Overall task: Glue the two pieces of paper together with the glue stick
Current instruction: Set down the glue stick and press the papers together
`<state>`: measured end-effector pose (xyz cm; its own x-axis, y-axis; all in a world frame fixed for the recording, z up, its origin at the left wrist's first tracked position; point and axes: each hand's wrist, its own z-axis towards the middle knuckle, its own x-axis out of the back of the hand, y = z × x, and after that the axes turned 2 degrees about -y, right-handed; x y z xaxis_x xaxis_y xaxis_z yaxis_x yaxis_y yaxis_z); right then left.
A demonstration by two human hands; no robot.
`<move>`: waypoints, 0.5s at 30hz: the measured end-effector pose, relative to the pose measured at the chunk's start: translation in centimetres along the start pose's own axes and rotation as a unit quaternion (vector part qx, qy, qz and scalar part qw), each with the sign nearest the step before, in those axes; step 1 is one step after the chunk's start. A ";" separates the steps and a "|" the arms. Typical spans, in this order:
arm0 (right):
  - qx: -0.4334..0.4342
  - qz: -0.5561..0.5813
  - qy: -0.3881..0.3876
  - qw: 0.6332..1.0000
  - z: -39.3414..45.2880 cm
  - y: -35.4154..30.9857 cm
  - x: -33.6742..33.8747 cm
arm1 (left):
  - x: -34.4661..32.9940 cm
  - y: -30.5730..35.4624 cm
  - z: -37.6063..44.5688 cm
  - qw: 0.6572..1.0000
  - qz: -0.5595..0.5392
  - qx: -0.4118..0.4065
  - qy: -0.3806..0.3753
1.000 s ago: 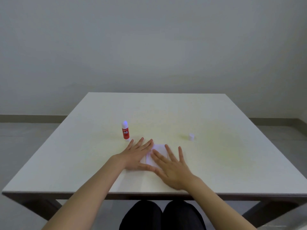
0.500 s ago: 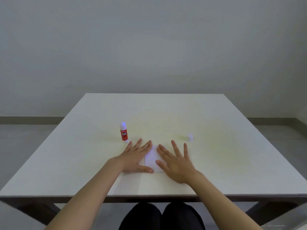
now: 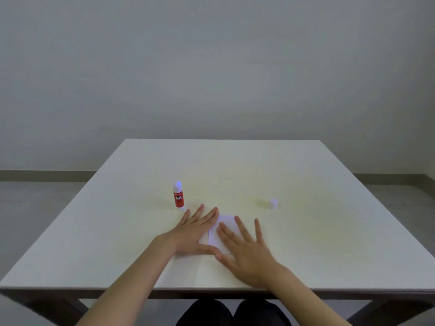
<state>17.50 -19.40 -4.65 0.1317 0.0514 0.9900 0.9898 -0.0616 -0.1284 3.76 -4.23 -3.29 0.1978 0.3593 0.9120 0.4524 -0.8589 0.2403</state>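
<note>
You are facing a plain wall [image 3: 216, 67], pale grey and bare, filling the upper half of your view. A dark skirting strip [image 3: 47, 175] is running along its foot on both sides. Grey floor [image 3: 35, 208] is showing left and right of the worktop [image 3: 329, 231], which is standing just short of the wall. The worktop is off-white with a faint yellowish cast toward its middle, and its near edge is looking dark. Dark legs [image 3: 388, 311] are slanting beneath it. Soft, even light is falling, casting only faint shadows.
</note>
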 end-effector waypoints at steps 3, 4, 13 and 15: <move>0.024 -0.011 -0.001 1.000 0.0 0.3 -0.1 | 0.0 -0.1 0.0 1.000 0.000 -0.001 0.003; 0.004 -0.013 -0.001 1.000 0.2 0.9 0.2 | 0.0 -0.1 0.0 1.000 -0.001 0.000 0.003; -0.061 -0.014 0.008 0.998 0.7 2.2 -0.2 | -0.3 -0.5 -0.1 0.998 -0.037 -0.013 0.042; -0.063 -0.012 0.010 0.998 0.6 2.3 -0.2 | -0.2 -0.4 -0.6 0.984 -0.144 -0.020 0.103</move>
<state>19.77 -18.94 -5.13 0.1052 0.0345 0.9939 0.9779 -0.1852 -0.0971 3.04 -4.15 -3.34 -0.1164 0.5116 0.8513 0.4281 -0.7476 0.5078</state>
